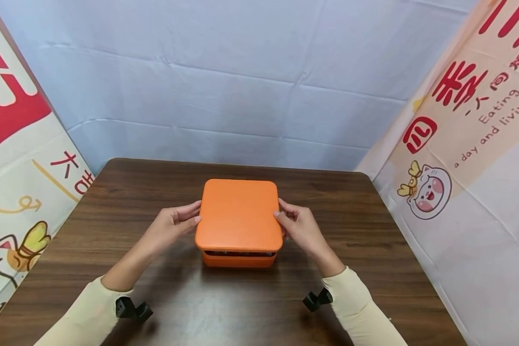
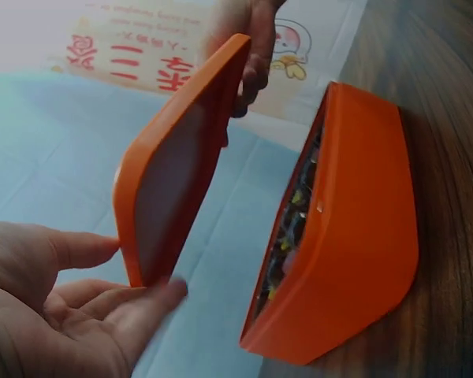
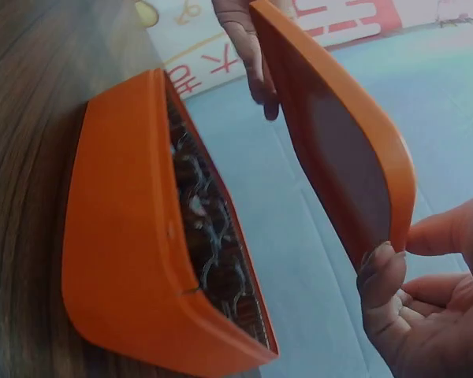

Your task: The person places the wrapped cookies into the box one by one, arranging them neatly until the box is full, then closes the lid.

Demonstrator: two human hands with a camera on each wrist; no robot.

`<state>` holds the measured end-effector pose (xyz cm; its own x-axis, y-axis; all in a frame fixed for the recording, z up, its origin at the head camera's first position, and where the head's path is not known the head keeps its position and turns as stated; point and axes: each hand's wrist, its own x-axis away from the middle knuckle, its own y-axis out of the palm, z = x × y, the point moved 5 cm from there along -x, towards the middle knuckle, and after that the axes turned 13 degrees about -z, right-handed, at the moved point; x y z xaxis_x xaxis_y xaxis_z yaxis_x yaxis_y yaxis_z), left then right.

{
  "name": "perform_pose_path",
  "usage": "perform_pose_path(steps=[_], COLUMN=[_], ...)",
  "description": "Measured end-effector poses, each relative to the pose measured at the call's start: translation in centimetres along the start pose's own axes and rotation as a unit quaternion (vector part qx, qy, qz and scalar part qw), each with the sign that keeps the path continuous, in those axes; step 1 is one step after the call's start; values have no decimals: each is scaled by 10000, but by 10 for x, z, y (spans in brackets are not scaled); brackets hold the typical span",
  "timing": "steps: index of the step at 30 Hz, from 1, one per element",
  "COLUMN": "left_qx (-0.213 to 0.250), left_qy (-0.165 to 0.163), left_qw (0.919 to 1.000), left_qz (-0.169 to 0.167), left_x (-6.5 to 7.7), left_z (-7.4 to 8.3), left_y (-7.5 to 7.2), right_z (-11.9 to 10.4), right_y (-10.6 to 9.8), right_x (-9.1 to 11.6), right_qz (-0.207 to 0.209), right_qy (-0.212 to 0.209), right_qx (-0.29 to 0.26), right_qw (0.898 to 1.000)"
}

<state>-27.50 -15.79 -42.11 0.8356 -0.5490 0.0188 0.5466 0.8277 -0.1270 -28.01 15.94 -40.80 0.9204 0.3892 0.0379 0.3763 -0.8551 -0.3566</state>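
Observation:
An orange lid (image 1: 240, 214) with rounded corners is held above a matching orange box (image 1: 240, 260). Both wrist views show a gap between lid and box. At the lid's left side, my left hand (image 1: 171, 226) pinches the edge between thumb and fingers. My right hand (image 1: 300, 227) grips the opposite edge the same way. The lid's pale underside (image 2: 177, 169) faces the box in the left wrist view. Inside the box, dark contents (image 3: 209, 224) with clear, shiny wrapping show through the opening; their kind cannot be made out.
The box stands on a dark wood-grain table (image 1: 125, 202) with rounded far corners. Pale blue cloth (image 1: 225, 86) hangs behind it. Printed sheets flank the table at the left (image 1: 21, 182) and right (image 1: 471, 144). Small black devices (image 1: 134, 310) sit on both wrists.

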Motion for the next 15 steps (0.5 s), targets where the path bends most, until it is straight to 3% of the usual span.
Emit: perform_pose_path(steps=[7, 15], left_qx=[-1016, -1223], left_qy=[-64, -175], left_qw=[9942, 9896], left_qz=[-354, -736], left_x=[0, -2], left_z=[-9, -29], left_y=[1, 5], right_z=[16, 35], right_y=[5, 15], right_x=[-1, -1], right_qz=[-788, -1533], right_qy=[450, 693], right_qx=[-47, 59], right_qw=[9959, 9857])
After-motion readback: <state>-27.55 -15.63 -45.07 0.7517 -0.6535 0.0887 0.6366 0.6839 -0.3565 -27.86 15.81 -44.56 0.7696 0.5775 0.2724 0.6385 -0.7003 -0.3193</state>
